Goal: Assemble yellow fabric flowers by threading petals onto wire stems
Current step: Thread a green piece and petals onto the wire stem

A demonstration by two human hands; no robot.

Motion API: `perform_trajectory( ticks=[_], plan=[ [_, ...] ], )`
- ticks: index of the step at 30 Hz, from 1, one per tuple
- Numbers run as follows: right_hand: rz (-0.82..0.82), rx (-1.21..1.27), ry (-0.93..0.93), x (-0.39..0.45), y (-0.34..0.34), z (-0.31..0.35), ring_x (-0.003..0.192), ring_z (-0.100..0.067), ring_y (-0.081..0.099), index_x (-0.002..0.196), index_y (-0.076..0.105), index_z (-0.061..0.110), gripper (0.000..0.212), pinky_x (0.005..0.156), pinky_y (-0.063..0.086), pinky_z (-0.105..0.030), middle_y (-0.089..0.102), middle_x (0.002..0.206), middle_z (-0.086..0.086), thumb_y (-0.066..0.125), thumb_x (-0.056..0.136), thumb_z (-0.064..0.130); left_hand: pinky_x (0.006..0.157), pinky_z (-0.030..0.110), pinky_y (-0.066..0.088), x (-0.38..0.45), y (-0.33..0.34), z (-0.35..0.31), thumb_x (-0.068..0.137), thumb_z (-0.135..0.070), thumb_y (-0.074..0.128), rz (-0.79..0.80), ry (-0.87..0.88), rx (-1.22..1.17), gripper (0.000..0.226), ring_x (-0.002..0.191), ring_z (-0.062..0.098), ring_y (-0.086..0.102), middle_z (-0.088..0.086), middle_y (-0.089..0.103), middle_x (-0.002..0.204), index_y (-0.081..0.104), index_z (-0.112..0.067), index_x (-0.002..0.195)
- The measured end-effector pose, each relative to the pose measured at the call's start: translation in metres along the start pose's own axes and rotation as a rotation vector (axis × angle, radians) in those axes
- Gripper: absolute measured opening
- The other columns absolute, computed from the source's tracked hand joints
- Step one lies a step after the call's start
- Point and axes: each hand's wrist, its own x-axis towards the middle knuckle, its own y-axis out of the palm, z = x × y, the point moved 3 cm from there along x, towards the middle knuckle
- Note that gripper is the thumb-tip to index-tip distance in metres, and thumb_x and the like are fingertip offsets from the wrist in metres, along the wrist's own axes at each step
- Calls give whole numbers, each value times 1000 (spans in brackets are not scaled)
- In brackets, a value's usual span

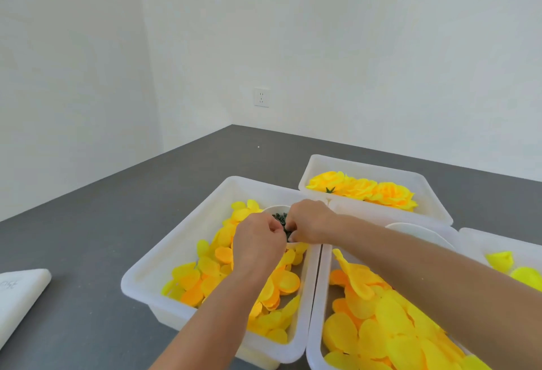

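Observation:
Both my hands meet over a small white bowl (271, 210) of dark green pieces (280, 218) at the far end of the left white bin (146, 270). My left hand (258, 242) has its fingers curled at the bowl's near side. My right hand (309, 224) reaches in from the right, its fingertips among the green pieces. What either hand holds is hidden by the fingers. Loose yellow and orange petals (205, 275) fill that bin. A second bin (315, 305) to the right holds larger yellow petals (378, 328).
A far bin (381, 171) holds finished yellow flowers (363, 189). Another white bowl (416, 233) sits behind my right forearm. A bin at the right edge (504, 237) holds yellow pieces. A white foam-like sheet (20, 293) lies at left on the grey table (102, 214). Walls rise behind.

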Motion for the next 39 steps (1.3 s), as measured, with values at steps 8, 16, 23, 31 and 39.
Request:
perform_trajectory(
  ticks=[8,16,23,31,39],
  plan=[
    [-75,78,28,4,3,2,99,-25,60,105,69,5,21,81,46,-31,66,106,-12,61,86,12,70,41,55,0,0,0,77,-2,55,-7,-35,24,17,73,25,67,7,70,80,71,-9,78],
    [-203,298,52,-4,0,-9,97,-20,58,100,71,13,20,76,40,-27,67,99,-3,68,82,19,67,44,54,2,2,-1,75,0,54,-7,-38,29,17,75,33,67,16,70,79,67,-9,71],
    [-366,737,110,-25,-22,-19,52,-18,61,73,66,7,8,61,50,-27,62,63,-1,66,81,8,71,42,55,3,0,-1,82,-4,55,-45,-26,-67,15,72,26,66,8,70,78,68,-10,79],
    [-399,1273,136,-113,-60,-40,53,-12,65,90,66,8,13,47,47,-17,67,67,-1,61,85,-3,73,43,56,-19,-13,-40,87,-8,58,29,163,-319,23,64,18,62,2,69,69,65,-21,69],
    [-541,1353,88,-220,-94,-37,59,-16,66,85,65,6,15,55,51,-20,70,76,-12,68,77,-7,56,15,49,-79,-28,-110,81,-16,71,248,345,-499,11,52,4,59,-1,69,71,73,-11,91]
  ],
)
